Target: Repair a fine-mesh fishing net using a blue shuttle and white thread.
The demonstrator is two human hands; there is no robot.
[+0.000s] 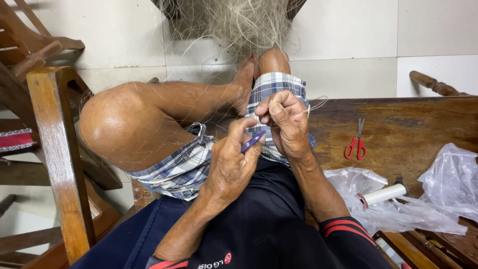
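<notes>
The left hand [231, 162] gripped a purple needle [253, 141], its long axis slanting up toward the right hand [285, 124]. That right hand pinched fine net [244, 22] strands just above the needle's tip, nearer the knot. Scissors [355, 143] lay right of it on the tabletop [398, 124].

Red scissors [355, 145] on the brown surface [413, 124], near a white spool [383, 194] and clear bags [448, 184].

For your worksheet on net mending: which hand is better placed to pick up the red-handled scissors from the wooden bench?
Probably the right hand: the red-handled scissors lie on the wooden bench on its side. The left hand holds a slim purple tool.
</notes>
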